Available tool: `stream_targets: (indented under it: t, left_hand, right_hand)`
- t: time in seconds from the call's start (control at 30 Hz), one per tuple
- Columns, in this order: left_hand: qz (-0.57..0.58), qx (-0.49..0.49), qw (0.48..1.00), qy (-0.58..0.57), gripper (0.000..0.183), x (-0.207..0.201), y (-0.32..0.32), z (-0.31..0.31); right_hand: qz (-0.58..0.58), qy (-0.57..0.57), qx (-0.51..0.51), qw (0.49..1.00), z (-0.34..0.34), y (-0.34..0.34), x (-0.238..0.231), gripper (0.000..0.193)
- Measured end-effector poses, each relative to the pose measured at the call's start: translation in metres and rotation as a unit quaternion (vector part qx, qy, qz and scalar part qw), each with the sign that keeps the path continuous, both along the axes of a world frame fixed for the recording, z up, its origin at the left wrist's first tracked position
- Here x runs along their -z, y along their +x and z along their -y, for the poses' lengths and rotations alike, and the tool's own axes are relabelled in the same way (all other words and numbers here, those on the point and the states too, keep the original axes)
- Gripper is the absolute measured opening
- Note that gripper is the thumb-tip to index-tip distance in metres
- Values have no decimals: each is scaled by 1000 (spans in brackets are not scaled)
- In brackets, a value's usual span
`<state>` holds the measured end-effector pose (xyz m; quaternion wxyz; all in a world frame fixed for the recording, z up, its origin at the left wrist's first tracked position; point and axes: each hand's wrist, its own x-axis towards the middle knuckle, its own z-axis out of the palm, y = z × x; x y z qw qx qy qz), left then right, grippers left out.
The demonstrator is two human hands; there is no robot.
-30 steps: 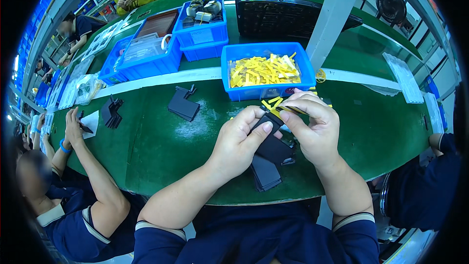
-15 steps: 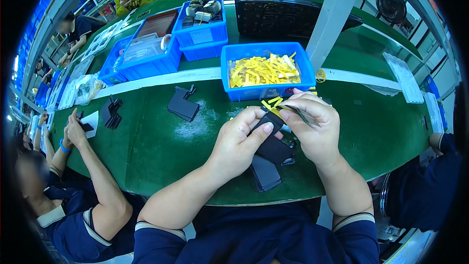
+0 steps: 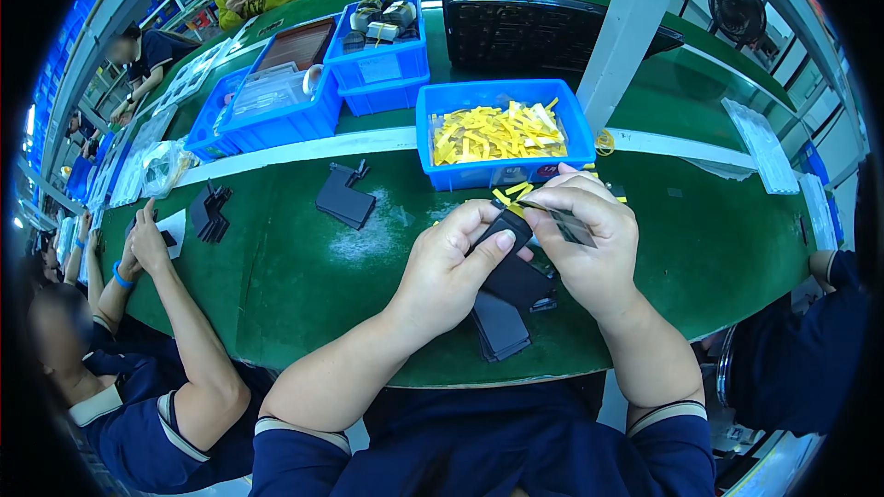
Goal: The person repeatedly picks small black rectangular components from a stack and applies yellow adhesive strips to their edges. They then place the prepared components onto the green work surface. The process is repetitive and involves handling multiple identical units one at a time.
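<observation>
My left hand [image 3: 458, 253] grips a flat black piece [image 3: 505, 232] between thumb and fingers, tilted above the table. Yellow strips [image 3: 514, 191] show at the far end of that piece, where both hands meet. In my right hand [image 3: 594, 235] is a thin, dark, see-through sheet [image 3: 573, 228], pinched with its free end slanting toward my wrist. The right fingertips are at the yellow strips; exactly what they touch is partly hidden. Below my hands a stack of black flat pieces [image 3: 500, 329] lies near the table's front edge.
Beyond my hands stands a blue bin [image 3: 502, 174] of yellow strips. More black pieces [image 3: 346, 201] lie on the green table [image 3: 295, 285] to the left. Other blue bins [image 3: 382, 69] and a metal post [image 3: 635, 37] stand farther back. A co-worker [image 3: 170, 258] works at my left.
My right hand has shifted slightly, and the dark sheet in it now lies at a different angle with more of its face showing. My left hand stays almost still.
</observation>
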<state>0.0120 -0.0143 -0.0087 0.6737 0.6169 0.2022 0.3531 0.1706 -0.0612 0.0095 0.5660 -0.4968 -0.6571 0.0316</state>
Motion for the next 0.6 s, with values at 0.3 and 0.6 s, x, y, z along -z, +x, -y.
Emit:
stream_targets:
  t: [0.3, 0.6]
  left_hand:
    - [-46, -31, 984, 171, 16, -6, 0, 6]
    - [-67, -10, 985, 161, 17, -15, -7, 2]
  right_hand:
    - [-30, -101, -39, 994, 2, 0, -4, 15]
    - [33, -69, -91, 993, 3, 11, -16, 25]
